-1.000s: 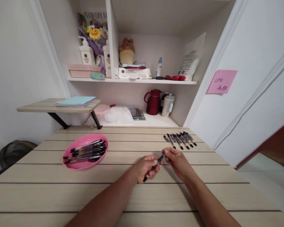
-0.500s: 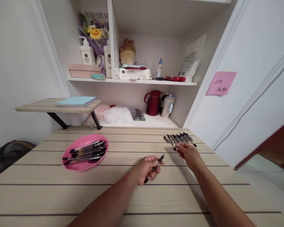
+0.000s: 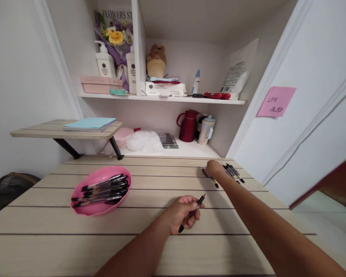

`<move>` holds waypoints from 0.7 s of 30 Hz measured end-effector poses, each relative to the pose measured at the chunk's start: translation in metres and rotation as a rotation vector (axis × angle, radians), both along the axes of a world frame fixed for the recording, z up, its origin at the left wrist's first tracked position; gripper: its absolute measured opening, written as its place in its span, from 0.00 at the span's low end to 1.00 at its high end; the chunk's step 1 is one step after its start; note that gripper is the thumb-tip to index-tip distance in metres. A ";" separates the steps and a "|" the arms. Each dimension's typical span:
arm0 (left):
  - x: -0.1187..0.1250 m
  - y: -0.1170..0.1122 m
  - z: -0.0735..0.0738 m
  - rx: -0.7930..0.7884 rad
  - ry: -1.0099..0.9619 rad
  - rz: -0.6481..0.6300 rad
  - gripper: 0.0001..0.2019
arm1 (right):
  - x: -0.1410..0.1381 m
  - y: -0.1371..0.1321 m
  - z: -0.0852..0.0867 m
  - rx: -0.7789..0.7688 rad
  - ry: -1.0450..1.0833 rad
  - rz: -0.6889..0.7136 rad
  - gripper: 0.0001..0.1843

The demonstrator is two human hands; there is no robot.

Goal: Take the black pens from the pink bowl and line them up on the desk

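My left hand (image 3: pixel 186 214) is closed around a black pen (image 3: pixel 192 212), its bare writing tip pointing up and to the right. Farther back, my right hand (image 3: pixel 215 169) is down at the row of black pens (image 3: pixel 232 172) lying on the desk. The back of that hand and the wrist hide its fingers and part of the row. One pen (image 3: pixel 212 181) shows just below it, lying at a slant. On the left, a pink bowl (image 3: pixel 92 209) holds several more black pens (image 3: pixel 109 190), piled side by side.
The desk (image 3: pixel 150 181) is slatted wood. At its back left stands a small raised shelf (image 3: pixel 46 132) with blue paper (image 3: pixel 89 124) on top. Behind the desk, a white cabinet holds a red jug (image 3: pixel 188 126), a cup (image 3: pixel 207 130) and a white plastic bag (image 3: pixel 144 141).
My right hand has moved away from me, over the row of pens, its fingers now hidden from view. My left hand keeps its hold on the pen. The whole view has shifted slightly.
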State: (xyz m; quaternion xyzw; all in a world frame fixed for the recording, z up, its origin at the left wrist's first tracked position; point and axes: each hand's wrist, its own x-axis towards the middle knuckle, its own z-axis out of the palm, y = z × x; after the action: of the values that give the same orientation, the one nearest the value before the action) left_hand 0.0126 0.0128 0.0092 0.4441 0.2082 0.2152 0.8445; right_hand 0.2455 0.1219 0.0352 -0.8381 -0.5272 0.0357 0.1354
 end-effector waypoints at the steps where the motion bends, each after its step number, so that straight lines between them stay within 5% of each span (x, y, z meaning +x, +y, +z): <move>1: 0.000 0.000 0.000 -0.002 0.003 -0.005 0.14 | 0.000 0.002 -0.001 -0.018 -0.015 -0.001 0.18; 14: 0.000 0.002 -0.001 0.000 0.000 -0.035 0.11 | 0.005 0.005 -0.004 -0.079 -0.104 0.009 0.19; 21: -0.001 0.002 0.000 0.019 -0.011 -0.055 0.12 | 0.008 -0.017 0.008 -0.023 -0.076 0.052 0.16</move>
State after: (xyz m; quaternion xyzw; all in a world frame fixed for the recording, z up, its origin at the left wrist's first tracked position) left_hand 0.0120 0.0148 0.0089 0.4562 0.1891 0.1964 0.8471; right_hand 0.2533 0.1045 0.0436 -0.8263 -0.5533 0.0137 0.1047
